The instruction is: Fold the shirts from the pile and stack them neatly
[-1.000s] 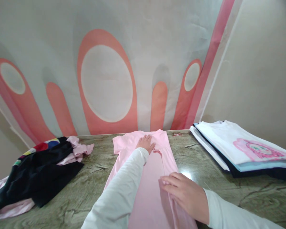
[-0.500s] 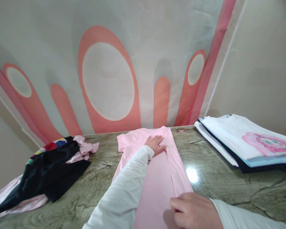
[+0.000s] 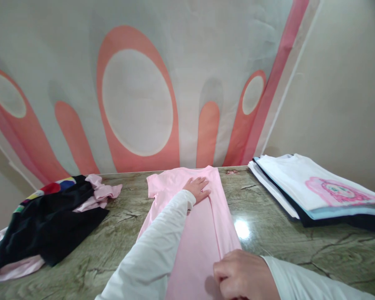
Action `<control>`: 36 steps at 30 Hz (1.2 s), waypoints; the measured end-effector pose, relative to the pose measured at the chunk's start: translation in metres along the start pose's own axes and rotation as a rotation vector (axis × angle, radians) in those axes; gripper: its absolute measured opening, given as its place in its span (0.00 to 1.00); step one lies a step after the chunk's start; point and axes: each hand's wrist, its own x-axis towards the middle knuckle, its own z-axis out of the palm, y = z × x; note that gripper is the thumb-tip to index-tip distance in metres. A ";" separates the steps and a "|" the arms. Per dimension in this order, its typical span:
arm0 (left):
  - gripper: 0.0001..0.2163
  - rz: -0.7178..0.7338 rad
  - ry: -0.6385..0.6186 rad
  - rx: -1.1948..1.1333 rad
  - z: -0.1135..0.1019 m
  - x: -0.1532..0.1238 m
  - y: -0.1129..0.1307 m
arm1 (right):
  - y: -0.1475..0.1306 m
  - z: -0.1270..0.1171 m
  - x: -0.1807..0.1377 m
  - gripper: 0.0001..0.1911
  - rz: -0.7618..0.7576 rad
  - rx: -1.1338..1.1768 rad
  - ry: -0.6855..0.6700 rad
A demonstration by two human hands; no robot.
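Note:
A pink short-sleeved T-shirt [image 3: 193, 233] lies on the wood-patterned table, collar end away from me. Its right side is folded inward lengthwise over the body, while the left sleeve still sticks out. My left hand [image 3: 197, 189] rests flat on the upper part near the inner edge of the fold, fingers spread, a ring on one of them. Low in the view, my right hand [image 3: 245, 275] is closed at the lower part of the folded strip, fingers curled on the pink fabric. The shirt's hem end runs out of the frame.
To the right stands a stack of folded shirts [image 3: 318, 187], topped by a white one with a pink printed figure. A loose heap of black and pink clothes [image 3: 59, 216] lies at the left. Behind the table [image 3: 125, 250] rises a wall panel [image 3: 187, 83] with coral shapes.
The whole view has shifted slightly, so the shirt and both piles appear a little farther left. Both hands keep nearly the same places on the shirt.

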 end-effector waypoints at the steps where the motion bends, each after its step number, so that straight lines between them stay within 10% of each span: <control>1: 0.24 0.001 0.001 0.000 0.001 0.000 0.000 | 0.000 -0.001 0.000 0.05 -0.008 0.026 -0.011; 8: 0.21 0.024 0.079 -0.042 -0.002 0.000 0.001 | 0.013 -0.001 -0.002 0.16 0.128 0.316 0.188; 13: 0.18 0.114 0.267 -0.129 -0.005 0.001 0.002 | 0.042 0.014 0.000 0.20 0.395 0.001 0.425; 27: 0.17 0.123 0.292 -0.140 -0.012 0.001 0.017 | 0.050 0.034 -0.004 0.35 0.490 -0.158 0.196; 36: 0.22 0.097 -0.007 -0.002 -0.002 -0.003 0.030 | 0.029 0.035 -0.006 0.37 0.398 -0.190 0.158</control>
